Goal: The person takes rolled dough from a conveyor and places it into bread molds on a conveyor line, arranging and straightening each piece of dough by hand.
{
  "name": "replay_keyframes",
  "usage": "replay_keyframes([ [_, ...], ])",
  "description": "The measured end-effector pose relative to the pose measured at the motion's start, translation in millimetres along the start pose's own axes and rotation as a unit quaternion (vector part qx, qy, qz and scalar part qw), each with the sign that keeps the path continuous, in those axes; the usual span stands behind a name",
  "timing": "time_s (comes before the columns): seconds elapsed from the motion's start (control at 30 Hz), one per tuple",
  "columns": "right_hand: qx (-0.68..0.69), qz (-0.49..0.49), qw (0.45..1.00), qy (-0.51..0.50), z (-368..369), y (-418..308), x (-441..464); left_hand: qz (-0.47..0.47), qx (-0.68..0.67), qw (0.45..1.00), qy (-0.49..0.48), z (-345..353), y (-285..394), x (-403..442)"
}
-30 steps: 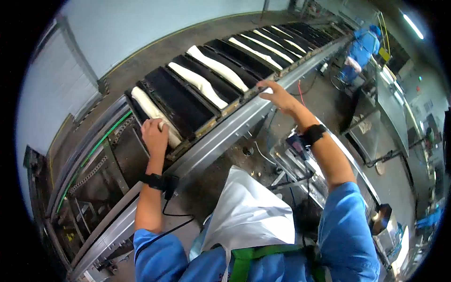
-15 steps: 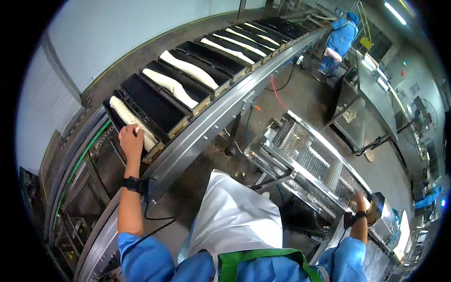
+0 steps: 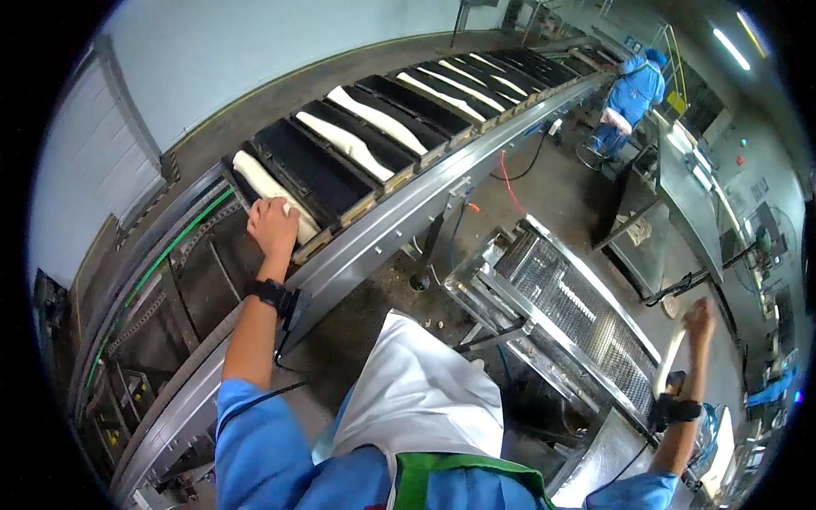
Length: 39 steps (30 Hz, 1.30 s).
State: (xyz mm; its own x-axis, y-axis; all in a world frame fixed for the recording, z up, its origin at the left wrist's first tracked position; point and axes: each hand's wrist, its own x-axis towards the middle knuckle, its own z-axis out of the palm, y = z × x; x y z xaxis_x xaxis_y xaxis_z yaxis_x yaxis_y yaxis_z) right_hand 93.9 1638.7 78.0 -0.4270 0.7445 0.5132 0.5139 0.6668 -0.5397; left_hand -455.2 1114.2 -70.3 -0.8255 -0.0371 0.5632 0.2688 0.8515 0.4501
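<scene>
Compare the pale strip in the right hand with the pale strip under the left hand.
The right-hand strip is gripped in the right hand, outside the trays; the left-hand strip lies in a black tray, the left hand on it. The right-hand strip looks narrower than the left-hand strip. Both are pale and long.

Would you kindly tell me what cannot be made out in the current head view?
All in the head view:
Part of the nearest pale strip: covered by the left hand.
The exact grip of the right hand on the held strip: blurred and small.
What the co-worker is handling: too distant and small.
The wall on the right: cut off by the image's dark round border.
</scene>
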Motion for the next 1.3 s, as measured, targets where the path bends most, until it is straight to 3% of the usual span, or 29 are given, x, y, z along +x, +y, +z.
replay_keyframes([
  [0.03, 0.176, 0.014, 0.984, 0.03, -13, -26, 12, -0.004, -0.004, 1.0, -0.009, 0, -2, 1],
  [0.07, 0.229, -0.023, 0.969, 0.092, -15, -86, 9, 0.005, -0.015, 1.0, 0.015, 1, -1, -1],
  [0.13, 0.215, -0.082, 0.973, 0.018, -19, -185, 1, 0.017, -0.016, 1.0, 0.021, 4, 5, -6],
  [0.2, 0.316, -0.117, 0.941, -0.002, -7, -233, 8, 0.062, -0.024, 0.998, 0.022, 6, 12, -15],
  [0.27, 0.359, -0.118, 0.926, 0.006, 26, -284, 3, 0.078, -0.045, 0.994, 0.057, -3, 23, -23],
  [0.37, 0.488, -0.135, 0.86, -0.066, 111, -353, -10, 0.087, -0.05, 0.993, 0.065, -1, 24, -25],
  [0.4, 0.456, -0.13, 0.879, -0.052, 140, -381, -21, 0.086, -0.047, 0.993, 0.066, 1, 22, -24],
  [0.43, 0.51, -0.164, 0.838, -0.1, 178, -391, -19, 0.094, -0.051, 0.991, 0.084, 4, 21, -22],
  [0.5, 0.322, -0.224, 0.918, -0.06, 258, -412, -29, 0.104, -0.049, 0.987, 0.111, 8, 18, -24],
  [0.53, 0.231, -0.237, 0.933, -0.141, 293, -420, -44, 0.104, -0.048, 0.987, 0.11, 8, 18, -23],
  [0.57, 0.3, -0.282, 0.868, -0.276, 326, -418, -58, 0.098, -0.041, 0.99, 0.097, 5, 18, -22],
  [0.6, 0.205, -0.394, 0.819, -0.362, 385, -394, -55, 0.093, -0.034, 0.992, 0.082, 2, 17, -22],
  [0.67, 0.047, -0.338, 0.813, -0.471, 381, -393, -82, 0.078, -0.031, 0.994, 0.067, 0, 11, -16],
  [0.7, 0.046, -0.336, 0.812, -0.474, 380, -384, -86, 0.057, -0.031, 0.997, 0.052, 0, 8, -17],
  [0.77, 0.148, -0.352, 0.801, -0.462, 371, -353, -85, 0.072, -0.024, 0.996, 0.055, 1, 8, -21],
  [0.93, 0.018, -0.307, 0.85, -0.427, 325, -242, -56, 0.09, -0.015, 0.994, 0.06, -11, 10, -20],
  [1.0, 0.013, -0.231, 0.882, -0.41, 298, -178, -42, 0.087, -0.002, 0.996, 0.036, -21, 16, -21],
  [1.07, -0.035, -0.239, 0.912, -0.331, 265, -106, -34, 0.172, 0.032, 0.982, 0.074, -30, 22, -21],
  [1.13, -0.003, -0.194, 0.921, -0.339, 219, -45, -26, 0.2, 0.053, 0.978, 0.037, -38, 27, -21],
  [1.2, -0.118, -0.208, 0.936, -0.259, 177, 31, -25, 0.26, 0.046, 0.964, -0.032, -46, 33, -20],
  [1.23, -0.12, -0.111, 0.947, -0.275, 148, 49, -27, 0.277, 0.02, 0.959, -0.061, -55, 41, -19],
  [1.3, -0.225, -0.034, 0.943, -0.243, 105, 128, -27, 0.288, 0.007, 0.952, -0.103, -50, 57, -16],
])
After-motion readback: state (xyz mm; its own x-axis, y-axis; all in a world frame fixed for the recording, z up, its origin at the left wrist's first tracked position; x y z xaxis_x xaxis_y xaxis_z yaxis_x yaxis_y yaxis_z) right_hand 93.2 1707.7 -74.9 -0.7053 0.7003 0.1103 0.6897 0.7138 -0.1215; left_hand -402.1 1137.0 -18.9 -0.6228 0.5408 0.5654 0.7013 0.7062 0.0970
